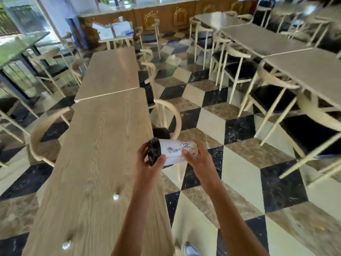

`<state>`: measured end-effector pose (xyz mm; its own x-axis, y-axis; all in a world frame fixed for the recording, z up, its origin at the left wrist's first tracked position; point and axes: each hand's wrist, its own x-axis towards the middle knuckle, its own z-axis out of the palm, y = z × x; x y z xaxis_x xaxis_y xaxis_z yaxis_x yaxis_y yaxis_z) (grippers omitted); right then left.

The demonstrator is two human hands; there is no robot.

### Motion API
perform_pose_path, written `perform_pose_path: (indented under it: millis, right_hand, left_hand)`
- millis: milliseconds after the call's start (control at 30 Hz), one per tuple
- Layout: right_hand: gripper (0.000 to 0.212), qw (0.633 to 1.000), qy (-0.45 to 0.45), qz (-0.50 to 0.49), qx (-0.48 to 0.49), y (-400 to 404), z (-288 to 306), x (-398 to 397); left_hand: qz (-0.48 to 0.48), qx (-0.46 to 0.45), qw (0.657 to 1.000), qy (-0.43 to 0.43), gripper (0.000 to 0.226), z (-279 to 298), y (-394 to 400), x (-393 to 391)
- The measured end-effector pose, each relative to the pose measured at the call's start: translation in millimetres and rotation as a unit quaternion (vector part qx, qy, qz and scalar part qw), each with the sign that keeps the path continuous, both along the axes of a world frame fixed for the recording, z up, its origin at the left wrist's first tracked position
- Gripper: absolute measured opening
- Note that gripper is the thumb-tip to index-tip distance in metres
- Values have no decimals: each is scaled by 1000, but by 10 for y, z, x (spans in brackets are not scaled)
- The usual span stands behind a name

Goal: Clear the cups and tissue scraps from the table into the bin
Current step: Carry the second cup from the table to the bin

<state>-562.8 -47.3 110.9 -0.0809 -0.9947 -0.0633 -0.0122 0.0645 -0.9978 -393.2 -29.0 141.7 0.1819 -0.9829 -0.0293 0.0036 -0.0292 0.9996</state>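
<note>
A white paper cup [173, 151] with a black drawing and a black lid lies sideways in the air, just past the right edge of the long wooden table [99, 148]. My left hand [149, 163] grips its lid end and my right hand [197, 157] grips its base end. Two small white tissue scraps remain on the table: one tissue scrap [115, 196] near the middle and another tissue scrap [66, 244] by the near edge. No bin is in view.
A cream chair [166, 117] with a dark seat stands right behind the cup, and another chair [44, 137] stands on the table's left. More tables and chairs fill the right side. The checkered floor [239, 182] lies open to my right. A person stands at the far counter.
</note>
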Motion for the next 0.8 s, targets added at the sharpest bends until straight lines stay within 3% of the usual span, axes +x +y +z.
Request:
perform_pose_path:
  millis: [133, 300, 433, 533, 800]
  right_hand:
    - [24, 994, 8, -102, -29, 690, 110, -522]
    - [52, 971, -6, -239, -25, 1716, 164, -1403]
    - [65, 935, 14, -355, -24, 2687, 249, -2101]
    - [61, 904, 15, -426, -35, 3513, 285, -2607]
    - [67, 827, 62, -558, -18, 5857, 332, -4013]
  left_hand:
    - [-104, 0, 994, -11, 63, 38, 252, -473]
    - [-262, -19, 965, -19, 48, 83, 819, -1426]
    - [-393, -21, 919, 15, 54, 144, 1412, -2308]
    - [-477, -29, 878, 37, 54, 165, 1975, -3024]
    - [-616, -24, 786, 39, 55, 69, 3907, -4830]
